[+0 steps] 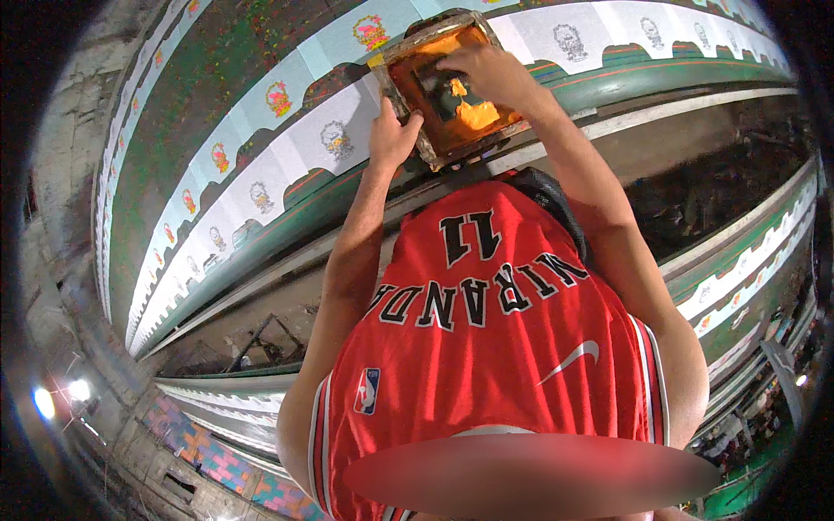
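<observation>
A screen-printing frame [434,161] with a worn, stained rim lies tilted over the long printing table at the top of the head view. Thick orange ink [476,115] is heaped on its mesh, and more is smeared along the far side. My left hand [395,135] grips the frame's left rim, thumb on top. Over the mesh, my right hand [499,78] is closed with its fingers bent down; what it holds is hard to make out. White cut pieces [295,143] with outlined figures lie in a row on both sides of the frame.
The long green table [608,91] curves away left and right. Beyond the white row runs a light-blue row [248,130] with coloured prints. A pale rail [695,104] follows the table's near edge. Behind me stand more tables with white pieces [738,269]. Bright lamps [61,397] shine at lower left.
</observation>
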Demonstrator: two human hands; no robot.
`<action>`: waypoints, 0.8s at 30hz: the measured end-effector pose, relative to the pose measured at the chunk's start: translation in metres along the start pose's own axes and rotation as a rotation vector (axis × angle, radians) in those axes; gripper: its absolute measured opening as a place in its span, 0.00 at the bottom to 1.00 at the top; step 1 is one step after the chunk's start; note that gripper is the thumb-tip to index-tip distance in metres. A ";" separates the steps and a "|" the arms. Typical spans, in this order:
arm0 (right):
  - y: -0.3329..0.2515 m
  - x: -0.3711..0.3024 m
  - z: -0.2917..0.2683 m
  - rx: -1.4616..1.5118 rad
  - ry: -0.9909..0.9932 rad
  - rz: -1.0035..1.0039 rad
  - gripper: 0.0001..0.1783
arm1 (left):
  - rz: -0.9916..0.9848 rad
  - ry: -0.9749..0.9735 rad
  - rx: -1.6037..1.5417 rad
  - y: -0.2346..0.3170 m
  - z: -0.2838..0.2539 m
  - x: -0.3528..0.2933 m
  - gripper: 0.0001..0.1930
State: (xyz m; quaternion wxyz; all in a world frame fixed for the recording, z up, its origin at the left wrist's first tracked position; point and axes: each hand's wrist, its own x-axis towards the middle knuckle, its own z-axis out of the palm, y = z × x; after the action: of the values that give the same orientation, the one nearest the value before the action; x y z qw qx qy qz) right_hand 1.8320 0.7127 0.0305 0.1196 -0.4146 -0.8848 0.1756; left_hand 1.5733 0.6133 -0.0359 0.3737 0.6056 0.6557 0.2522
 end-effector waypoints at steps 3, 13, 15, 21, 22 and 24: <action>-0.018 -0.048 -0.002 0.018 -0.005 -0.057 0.28 | -0.024 -0.013 0.015 0.007 -0.003 -0.002 0.52; 0.017 0.023 -0.022 0.110 -0.222 0.018 0.27 | 0.046 0.025 -0.043 0.019 -0.004 -0.003 0.53; 0.025 0.039 -0.017 0.086 -0.142 -0.016 0.27 | 0.035 0.019 0.006 0.022 -0.006 -0.002 0.54; 0.003 -0.004 -0.012 0.102 -0.108 0.072 0.28 | -0.116 -0.075 0.035 0.028 -0.009 -0.002 0.54; -0.006 -0.019 -0.012 0.121 -0.097 0.087 0.29 | -0.128 -0.091 0.049 0.028 -0.009 -0.002 0.54; -0.028 -0.054 -0.013 0.127 -0.117 0.158 0.31 | -0.138 -0.108 0.049 0.027 -0.008 -0.002 0.53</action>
State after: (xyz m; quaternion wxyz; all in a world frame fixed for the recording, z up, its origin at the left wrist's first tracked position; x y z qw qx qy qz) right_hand 1.8512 0.6568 0.0498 0.0794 -0.4636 -0.8421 0.2641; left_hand 1.5831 0.6166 -0.0095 0.4098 0.5809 0.6808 0.1767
